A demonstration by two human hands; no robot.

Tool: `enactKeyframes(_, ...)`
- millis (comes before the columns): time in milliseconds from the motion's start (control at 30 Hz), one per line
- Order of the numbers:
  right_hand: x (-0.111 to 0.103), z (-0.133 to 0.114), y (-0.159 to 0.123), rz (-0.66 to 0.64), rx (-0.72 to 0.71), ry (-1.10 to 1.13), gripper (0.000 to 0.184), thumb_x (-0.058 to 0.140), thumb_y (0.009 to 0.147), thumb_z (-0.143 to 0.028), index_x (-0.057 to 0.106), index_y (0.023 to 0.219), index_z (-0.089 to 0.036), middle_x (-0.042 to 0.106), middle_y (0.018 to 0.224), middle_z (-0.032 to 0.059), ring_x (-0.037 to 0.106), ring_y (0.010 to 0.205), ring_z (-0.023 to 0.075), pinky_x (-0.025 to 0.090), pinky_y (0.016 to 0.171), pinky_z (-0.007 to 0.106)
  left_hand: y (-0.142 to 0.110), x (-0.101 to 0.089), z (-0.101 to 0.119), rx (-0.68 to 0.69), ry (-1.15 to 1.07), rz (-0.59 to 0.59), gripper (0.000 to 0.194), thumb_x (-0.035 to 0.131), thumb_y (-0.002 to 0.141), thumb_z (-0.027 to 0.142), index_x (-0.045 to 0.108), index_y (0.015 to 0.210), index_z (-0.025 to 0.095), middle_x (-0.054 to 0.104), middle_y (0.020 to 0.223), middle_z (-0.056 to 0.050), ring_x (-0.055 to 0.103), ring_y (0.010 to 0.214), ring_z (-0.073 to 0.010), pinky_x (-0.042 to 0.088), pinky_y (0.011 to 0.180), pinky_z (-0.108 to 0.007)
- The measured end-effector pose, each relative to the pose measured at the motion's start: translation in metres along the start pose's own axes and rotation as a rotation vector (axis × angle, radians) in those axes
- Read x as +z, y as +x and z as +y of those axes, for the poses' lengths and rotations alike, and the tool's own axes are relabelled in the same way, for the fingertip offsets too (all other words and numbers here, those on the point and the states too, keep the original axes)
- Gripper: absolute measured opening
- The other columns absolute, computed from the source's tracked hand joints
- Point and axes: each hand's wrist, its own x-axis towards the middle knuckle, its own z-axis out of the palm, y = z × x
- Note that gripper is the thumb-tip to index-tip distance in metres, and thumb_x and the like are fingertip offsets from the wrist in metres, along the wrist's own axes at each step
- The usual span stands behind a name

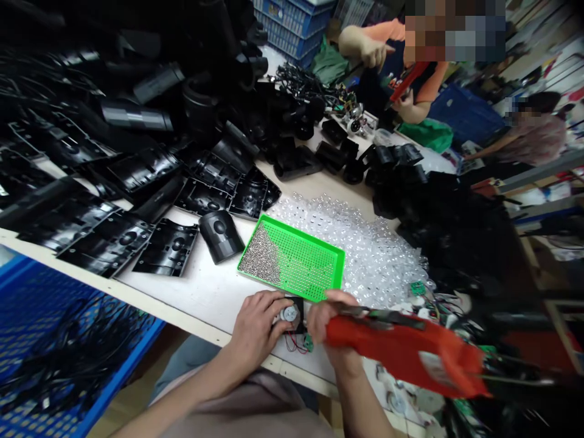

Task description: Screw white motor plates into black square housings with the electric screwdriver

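Black plastic shells hog the left of the bench, likely spread out for easy grabbing. Blue crate with a tangle of cables sits below the edge, probably to save bench space. Next up, a heap of clear plastic bits, then the red power tool, which the right hand grips near its front end, maybe for better aim. Pale label on it is too blurry to read, and no other writing's legible. Green tray sits within easy reach. Left hand has thumb and fingers around a grey motor piece just in front of the tray, presumably steadying it. Tiniest: metal screws heaped at the tray's left end.
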Motion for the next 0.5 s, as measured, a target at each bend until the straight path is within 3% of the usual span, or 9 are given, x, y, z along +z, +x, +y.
enactKeyframes(67, 0.000, -0.008, 0.012, 0.050, -0.142, 0.041, 0.054, 0.065, 0.077, -0.062, 0.055, 0.119, -0.030, 0.049, 0.049, -0.0079, 0.040, 0.038, 0.0111, 0.039, 0.042, 0.025, 0.000, 0.000, 0.000, 0.003, -0.012, 0.013, 0.024, 0.051, 0.096, 0.036, 0.061, 0.113, 0.022, 0.067, 0.111, -0.008, 0.058, 0.101, -0.0238, 0.044, 0.081, -0.037)
enactKeyframes(133, -0.003, -0.009, 0.027, 0.112, -0.227, 0.025, 0.055, 0.067, 0.075, -0.061, 0.055, 0.118, -0.031, 0.048, 0.050, -0.0083, 0.040, 0.038, 0.0109, 0.036, 0.039, 0.024, 0.000, 0.001, 0.000, 0.008, -0.020, 0.020, 0.025, 0.051, 0.096, 0.036, 0.061, 0.114, 0.021, 0.066, 0.111, -0.008, 0.058, 0.101, -0.0241, 0.043, 0.080, -0.037)
enactKeyframes(300, -0.014, 0.011, 0.054, 0.160, -0.167, -0.054, 0.057, 0.068, 0.068, -0.066, 0.056, 0.109, -0.027, 0.044, 0.049, -0.0094, 0.037, 0.035, 0.0102, 0.032, 0.035, 0.022, -0.001, 0.002, -0.003, 0.019, -0.022, 0.026, 0.026, 0.050, 0.097, 0.035, 0.060, 0.116, 0.021, 0.066, 0.111, -0.007, 0.057, 0.102, -0.0236, 0.044, 0.081, -0.037)
enactKeyframes(500, -0.021, 0.028, 0.054, 0.107, -0.141, -0.027, 0.048, 0.064, 0.072, -0.063, 0.057, 0.101, -0.025, 0.044, 0.052, -0.0084, 0.040, 0.038, 0.0107, 0.034, 0.037, 0.023, 0.001, 0.001, -0.001, 0.027, -0.009, 0.046, 0.027, 0.047, 0.098, 0.037, 0.061, 0.114, 0.021, 0.066, 0.110, -0.008, 0.058, 0.101, -0.0234, 0.045, 0.081, -0.037)
